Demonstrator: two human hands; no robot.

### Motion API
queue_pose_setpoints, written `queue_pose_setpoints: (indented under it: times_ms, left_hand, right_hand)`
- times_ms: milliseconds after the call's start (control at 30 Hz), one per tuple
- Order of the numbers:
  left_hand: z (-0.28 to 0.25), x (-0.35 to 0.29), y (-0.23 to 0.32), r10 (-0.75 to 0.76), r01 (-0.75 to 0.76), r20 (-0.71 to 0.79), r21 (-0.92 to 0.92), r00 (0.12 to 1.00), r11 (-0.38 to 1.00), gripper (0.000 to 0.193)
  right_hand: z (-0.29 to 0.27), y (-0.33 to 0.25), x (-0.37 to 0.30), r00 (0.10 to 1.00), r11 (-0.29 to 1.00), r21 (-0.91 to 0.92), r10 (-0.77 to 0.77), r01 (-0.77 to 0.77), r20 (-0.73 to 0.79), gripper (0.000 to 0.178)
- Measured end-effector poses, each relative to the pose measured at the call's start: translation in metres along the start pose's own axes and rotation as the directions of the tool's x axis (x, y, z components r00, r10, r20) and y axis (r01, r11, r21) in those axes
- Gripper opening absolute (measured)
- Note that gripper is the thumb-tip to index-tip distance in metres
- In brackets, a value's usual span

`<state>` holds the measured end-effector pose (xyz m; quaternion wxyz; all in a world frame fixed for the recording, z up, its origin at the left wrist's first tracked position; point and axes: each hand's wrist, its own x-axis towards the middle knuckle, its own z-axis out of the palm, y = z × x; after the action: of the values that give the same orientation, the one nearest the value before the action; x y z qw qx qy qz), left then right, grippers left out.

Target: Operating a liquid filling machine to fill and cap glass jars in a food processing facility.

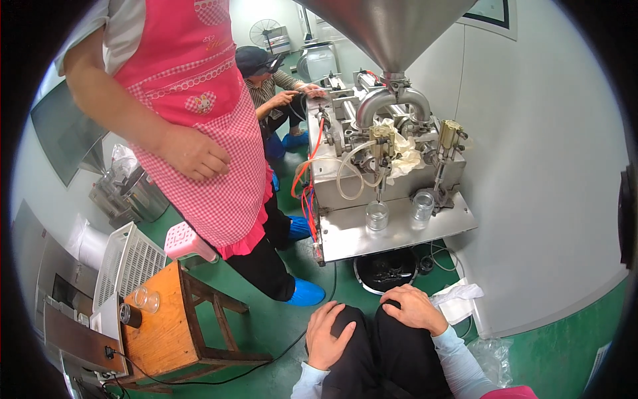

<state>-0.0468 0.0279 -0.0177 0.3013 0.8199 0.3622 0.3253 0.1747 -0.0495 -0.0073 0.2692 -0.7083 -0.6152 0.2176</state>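
Note:
My left hand (330,336) lies on my left knee, its thumb apart from the fingers and nothing in it. On the other knee rests my right hand (413,308), bare and draped over the dark trouser cloth (407,352). Ahead of both hands stands a steel filling machine (379,187) with a metal hopper (392,33) on top. Two clear glass jars stand on its front shelf (345,244): the left jar (377,216) under a nozzle, the right jar (423,207) beside the other nozzle. Neither hand touches the machine.
A person in a pink checked apron (193,179) stands at the left; another person (262,80) crouches behind the machine. A wooden stool (156,326) holds jars and a dark container (130,315). A black round basin (387,267) sits under the shelf; a cable (292,352) crosses the floor.

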Motion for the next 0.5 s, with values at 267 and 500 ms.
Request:
queue_pose_setpoints:
  times_ms: [267,500]
  left_hand:
    - [-0.001,-0.001,-0.0012,0.004,-0.004,0.0,-0.004,1.0,1.0,0.043]
    - [0.0002,-0.0001,0.0001,-0.009,0.009,0.006,-0.008,1.0,1.0,0.043]
  right_hand:
    - [0.0001,-0.0022,-0.0005,1.0,1.0,-0.012,0.0,0.0,-0.004,0.026]
    - [0.0001,-0.0003,0.0003,1.0,1.0,-0.006,0.008,-0.008,0.001,0.026]
